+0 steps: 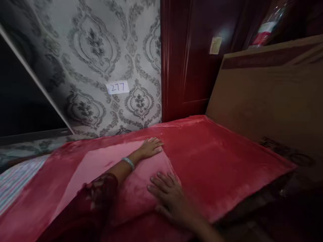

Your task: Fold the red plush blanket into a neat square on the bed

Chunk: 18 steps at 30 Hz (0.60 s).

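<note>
Both my hands flat on the red blanket (217,161).
Left hand (150,147) and right hand (169,195) lie released, fingers spread; folded flap (106,164) points toward the wall; cardboard (267,97) crowds the right edge.

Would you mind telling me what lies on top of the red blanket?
Both hands rest flat on the red blanket: left hand farther away, right hand nearer, on a folded-over pink flap. Whatever lies beneath is covered.

patterned wallpaper (96,50), paper label (117,88), cardboard sheet (267,97)
</note>
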### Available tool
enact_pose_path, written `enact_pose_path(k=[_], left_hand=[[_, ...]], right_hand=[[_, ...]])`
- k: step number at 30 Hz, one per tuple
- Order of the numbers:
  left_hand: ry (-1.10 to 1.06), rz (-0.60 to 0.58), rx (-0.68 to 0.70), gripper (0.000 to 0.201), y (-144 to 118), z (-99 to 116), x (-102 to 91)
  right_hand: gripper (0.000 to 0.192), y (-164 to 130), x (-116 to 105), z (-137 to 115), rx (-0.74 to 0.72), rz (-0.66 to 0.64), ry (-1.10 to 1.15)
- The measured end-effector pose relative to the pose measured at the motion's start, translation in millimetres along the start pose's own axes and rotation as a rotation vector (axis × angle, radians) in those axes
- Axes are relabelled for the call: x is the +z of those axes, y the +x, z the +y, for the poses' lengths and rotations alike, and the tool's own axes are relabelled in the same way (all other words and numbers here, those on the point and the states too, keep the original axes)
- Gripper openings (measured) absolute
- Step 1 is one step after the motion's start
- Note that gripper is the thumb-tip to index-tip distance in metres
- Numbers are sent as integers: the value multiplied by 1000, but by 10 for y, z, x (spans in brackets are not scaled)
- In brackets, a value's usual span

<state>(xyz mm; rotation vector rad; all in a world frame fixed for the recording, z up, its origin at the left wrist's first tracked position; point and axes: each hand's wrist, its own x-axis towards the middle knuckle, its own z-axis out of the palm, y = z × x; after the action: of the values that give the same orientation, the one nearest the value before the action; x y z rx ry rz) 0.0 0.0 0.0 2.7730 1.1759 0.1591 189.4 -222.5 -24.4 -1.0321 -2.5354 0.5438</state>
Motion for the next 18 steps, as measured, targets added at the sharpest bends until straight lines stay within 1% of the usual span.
enact_pose_path(k=[3,5,10,14,16,18], left_hand=[[-41,3,3,56,167,-120,25],[-52,15,-20,54,249,-184,45],[-49,36,-105,55,321,-246,96],[33,90,-197,53,280,-148,94],[80,145,-247,54,252,-48,55],[140,196,-253,55,219,75,-20]], right_hand=[[63,-1,0,20,-24,9,12],[63,-5,10,35,-27,9,20],[63,-10,45,67,-16,-4,29],[62,-3,67,87,-33,30,-4],[61,-3,88,101,-48,59,-34],[60,-3,116,121,-58,78,-64]])
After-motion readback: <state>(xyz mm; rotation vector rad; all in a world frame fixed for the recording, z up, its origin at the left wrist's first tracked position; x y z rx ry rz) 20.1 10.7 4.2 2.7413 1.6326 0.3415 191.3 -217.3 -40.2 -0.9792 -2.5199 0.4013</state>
